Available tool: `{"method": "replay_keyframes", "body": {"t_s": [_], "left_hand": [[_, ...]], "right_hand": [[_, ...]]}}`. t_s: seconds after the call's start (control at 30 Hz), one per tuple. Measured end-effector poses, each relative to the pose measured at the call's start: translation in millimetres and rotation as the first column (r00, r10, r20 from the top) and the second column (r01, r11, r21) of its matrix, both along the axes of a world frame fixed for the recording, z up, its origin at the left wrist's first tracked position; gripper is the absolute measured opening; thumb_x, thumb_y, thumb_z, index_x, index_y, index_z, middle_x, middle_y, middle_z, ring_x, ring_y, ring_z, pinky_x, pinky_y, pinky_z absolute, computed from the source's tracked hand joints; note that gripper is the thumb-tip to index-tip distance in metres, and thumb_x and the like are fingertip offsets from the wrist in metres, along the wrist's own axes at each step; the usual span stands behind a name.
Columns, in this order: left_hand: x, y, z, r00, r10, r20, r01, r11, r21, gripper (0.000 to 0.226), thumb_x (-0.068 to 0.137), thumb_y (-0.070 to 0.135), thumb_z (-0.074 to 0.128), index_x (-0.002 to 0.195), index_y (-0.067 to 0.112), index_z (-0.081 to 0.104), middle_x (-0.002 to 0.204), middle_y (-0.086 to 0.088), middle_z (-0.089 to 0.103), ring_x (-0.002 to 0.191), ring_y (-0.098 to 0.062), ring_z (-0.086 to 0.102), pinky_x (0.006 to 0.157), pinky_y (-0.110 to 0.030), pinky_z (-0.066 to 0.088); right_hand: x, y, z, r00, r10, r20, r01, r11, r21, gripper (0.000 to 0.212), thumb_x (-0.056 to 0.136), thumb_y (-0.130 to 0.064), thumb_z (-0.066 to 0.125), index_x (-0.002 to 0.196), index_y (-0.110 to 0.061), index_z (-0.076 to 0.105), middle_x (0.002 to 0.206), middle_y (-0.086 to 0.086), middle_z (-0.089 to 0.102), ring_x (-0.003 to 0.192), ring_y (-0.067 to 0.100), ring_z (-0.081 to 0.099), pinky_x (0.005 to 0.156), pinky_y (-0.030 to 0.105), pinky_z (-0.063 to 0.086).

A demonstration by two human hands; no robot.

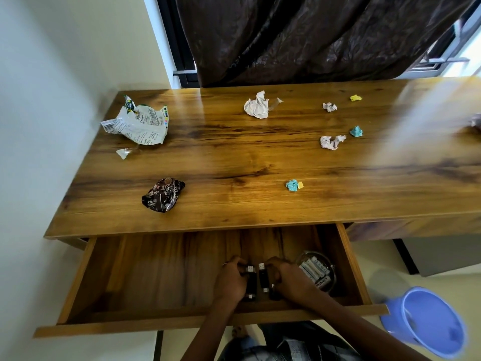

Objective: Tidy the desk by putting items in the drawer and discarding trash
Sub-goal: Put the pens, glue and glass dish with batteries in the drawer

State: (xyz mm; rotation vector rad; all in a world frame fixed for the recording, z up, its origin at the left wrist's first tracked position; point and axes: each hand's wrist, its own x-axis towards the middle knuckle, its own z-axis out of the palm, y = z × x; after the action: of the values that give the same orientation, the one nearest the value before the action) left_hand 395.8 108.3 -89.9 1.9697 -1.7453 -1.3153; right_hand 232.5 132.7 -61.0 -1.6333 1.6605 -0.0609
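The wooden drawer (161, 282) is pulled out below the desk (234, 157). Inside it, my left hand (230, 280) and my right hand (286, 278) both have curled fingers around small black USB sticks (263, 276) lying side by side on the drawer floor. A clear round bowl of batteries (316, 272) sits just right of my right hand. On the desk lie a white crumpled wrapper (138, 123), a brown snack wrapper (162, 195), a white paper ball (257, 105) and several small coloured paper scraps (292, 185).
A blue bin (429, 321) stands on the floor at the lower right. A dark curtain (299, 35) hangs behind the desk. A wall runs along the desk's left side. A small clear scrap (123, 153) lies near the white wrapper.
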Motion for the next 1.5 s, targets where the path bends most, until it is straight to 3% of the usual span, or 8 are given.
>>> {"method": "replay_keyframes", "body": {"t_s": [0.23, 0.43, 0.53, 0.6, 0.7, 1.0, 1.27, 1.5], "left_hand": [[-1, 1, 4, 1.0, -0.018, 0.025, 0.018, 1.0, -0.01, 0.027, 0.088, 0.016, 0.059, 0.114, 0.021, 0.056, 0.113, -0.003, 0.063, 0.096, -0.014, 0.061, 0.07, -0.017, 0.047], [-5, 3, 7, 0.971, -0.183, 0.152, 0.203, 0.971, -0.128, 0.045, 0.092, 0.02, 0.052, 0.134, 0.032, 0.045, 0.137, -0.003, 0.044, 0.123, -0.02, 0.045, 0.097, -0.029, 0.044], [-9, 5, 6, 0.927, -0.313, 0.207, 0.347, 0.924, -0.158, 0.042, 0.093, 0.015, 0.048, 0.132, 0.029, 0.05, 0.142, 0.003, 0.041, 0.128, -0.019, 0.039, 0.102, -0.032, 0.04], [-10, 5, 5, 0.913, -0.333, 0.234, 0.375, 0.913, -0.164, 0.04, 0.093, 0.014, 0.047, 0.13, 0.027, 0.054, 0.141, 0.004, 0.043, 0.129, -0.019, 0.036, 0.103, -0.031, 0.038], [-10, 5, 5, 0.916, -0.335, 0.222, 0.375, 0.911, -0.174, 0.038, 0.094, 0.013, 0.046, 0.128, 0.026, 0.056, 0.14, 0.004, 0.044, 0.129, -0.018, 0.035, 0.103, -0.029, 0.038], [-8, 5, 8, 0.911, -0.343, 0.228, 0.385, 0.907, -0.169, 0.035, 0.095, 0.015, 0.045, 0.127, 0.025, 0.056, 0.137, 0.003, 0.045, 0.128, -0.019, 0.034, 0.102, -0.03, 0.038], [-6, 5, 12, 0.927, -0.32, 0.197, 0.36, 0.907, -0.218, 0.033, 0.094, 0.016, 0.048, 0.125, 0.027, 0.056, 0.134, 0.006, 0.045, 0.124, -0.015, 0.039, 0.097, -0.025, 0.04], [0, 9, 32, 0.965, -0.222, 0.142, 0.26, 0.886, -0.385, 0.028, 0.097, 0.025, 0.044, 0.122, 0.027, 0.057, 0.128, 0.011, 0.047, 0.111, -0.005, 0.048, 0.087, -0.011, 0.036]], "right_hand": [[1, 0, -4, 0.998, 0.06, 0.018, -0.059, 0.998, -0.02, 0.054, 0.081, -0.004, 0.062, 0.131, -0.017, 0.046, 0.113, 0.011, 0.063, 0.098, 0.021, 0.063, 0.076, 0.023, 0.048], [0, 1, -5, 0.998, 0.04, 0.044, -0.038, 0.998, -0.046, 0.047, 0.083, -0.005, 0.059, 0.128, -0.014, 0.049, 0.116, 0.01, 0.061, 0.101, 0.02, 0.061, 0.075, 0.019, 0.045], [1, 1, -5, 0.999, 0.028, 0.041, -0.025, 0.998, -0.058, 0.044, 0.084, -0.006, 0.058, 0.126, -0.014, 0.05, 0.116, 0.01, 0.062, 0.101, 0.02, 0.061, 0.076, 0.019, 0.045], [0, 0, -5, 0.998, 0.005, 0.057, 0.0, 0.997, -0.074, 0.039, 0.085, -0.004, 0.055, 0.123, -0.012, 0.052, 0.111, 0.008, 0.063, 0.093, 0.017, 0.059, 0.069, 0.01, 0.042], [-1, -2, -5, 0.996, -0.037, 0.079, 0.045, 0.995, -0.093, 0.032, 0.085, -0.003, 0.053, 0.115, -0.013, 0.057, 0.103, 0.004, 0.064, 0.085, 0.009, 0.055, 0.06, 0.003, 0.037], [-3, -2, -9, 0.998, -0.03, 0.056, 0.032, 0.999, -0.032, 0.03, 0.085, -0.004, 0.056, 0.114, -0.011, 0.058, 0.103, 0.01, 0.067, 0.094, 0.021, 0.063, 0.081, 0.031, 0.053], [1, 2, -3, 0.999, 0.024, 0.043, -0.022, 0.999, -0.042, 0.022, 0.09, -0.012, 0.051, 0.11, -0.009, 0.06, 0.105, 0.009, 0.067, 0.092, 0.02, 0.064, 0.08, 0.027, 0.051], [0, 11, 7, 0.996, 0.072, -0.044, -0.078, 0.984, -0.157, 0.021, 0.093, -0.029, 0.046, 0.11, -0.026, 0.058, 0.105, -0.005, 0.065, 0.091, 0.011, 0.061, 0.079, 0.027, 0.052]]}}
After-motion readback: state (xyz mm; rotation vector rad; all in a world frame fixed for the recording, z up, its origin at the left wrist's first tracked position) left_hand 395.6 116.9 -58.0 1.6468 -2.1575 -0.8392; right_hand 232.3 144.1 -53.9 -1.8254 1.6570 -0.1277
